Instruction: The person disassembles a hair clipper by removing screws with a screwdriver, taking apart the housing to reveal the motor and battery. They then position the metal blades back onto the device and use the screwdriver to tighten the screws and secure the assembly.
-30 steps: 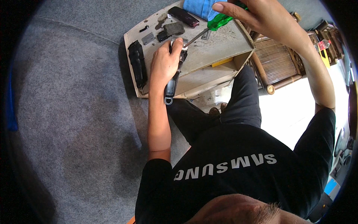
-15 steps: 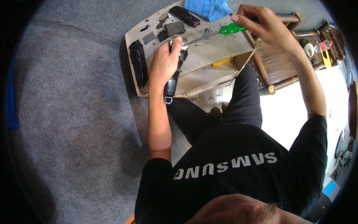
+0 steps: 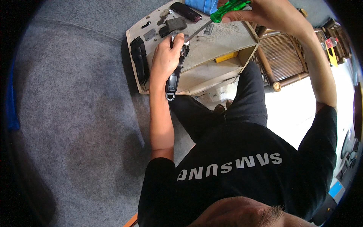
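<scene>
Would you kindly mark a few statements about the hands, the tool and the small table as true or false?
1. The right hand holds a green-handled screwdriver. True.
2. The left hand lies flat on the grey carpet. False: it grips a black hair clipper on the small table.
3. The screwdriver tip points toward the clipper's head. True.
4. The table's lower shelf holds a red box. False: a yellow object lies there.

Left hand (image 3: pixel 166 60) curled closed at the end of a straight forearm, right hand (image 3: pixel 261 11) clenched, elbow bent.
</scene>
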A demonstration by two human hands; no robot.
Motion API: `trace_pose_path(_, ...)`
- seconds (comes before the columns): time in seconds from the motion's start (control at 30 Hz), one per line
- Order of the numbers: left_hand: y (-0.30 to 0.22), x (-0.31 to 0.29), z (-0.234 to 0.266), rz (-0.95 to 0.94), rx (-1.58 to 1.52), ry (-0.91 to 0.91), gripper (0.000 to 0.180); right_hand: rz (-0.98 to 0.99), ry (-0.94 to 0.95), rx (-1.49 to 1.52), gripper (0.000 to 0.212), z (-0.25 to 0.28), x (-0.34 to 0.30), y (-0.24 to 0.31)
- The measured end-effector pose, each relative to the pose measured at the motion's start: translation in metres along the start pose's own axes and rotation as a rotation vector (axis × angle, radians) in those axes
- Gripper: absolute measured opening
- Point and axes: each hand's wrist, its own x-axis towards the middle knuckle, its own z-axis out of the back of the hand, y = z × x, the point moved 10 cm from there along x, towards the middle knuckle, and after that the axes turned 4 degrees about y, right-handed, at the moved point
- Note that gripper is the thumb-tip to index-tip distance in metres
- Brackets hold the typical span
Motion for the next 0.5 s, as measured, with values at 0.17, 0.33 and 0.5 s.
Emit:
trace_pose_path(0.17, -0.002, 0.0, 0.001, -0.024, 0.034, -0.017, 0.053, 0.104, 0.101, -0.099, 0.028, 0.004, 0.018, 0.022)
trace_pose_path(0.33, 0.001, -0.002, 0.002, 0.02, 0.052, -0.009, 0.053, 0.262, 0.037, -0.144, 0.028, 0.009, 0.034, 0.039)
trace_pose_path(0.5, -0.011, 0.0, -0.003, -0.025, 0.155, -0.017, 0.054, -0.125, 0.296, -0.173, 0.042, -0.007, 0.033, 0.008)
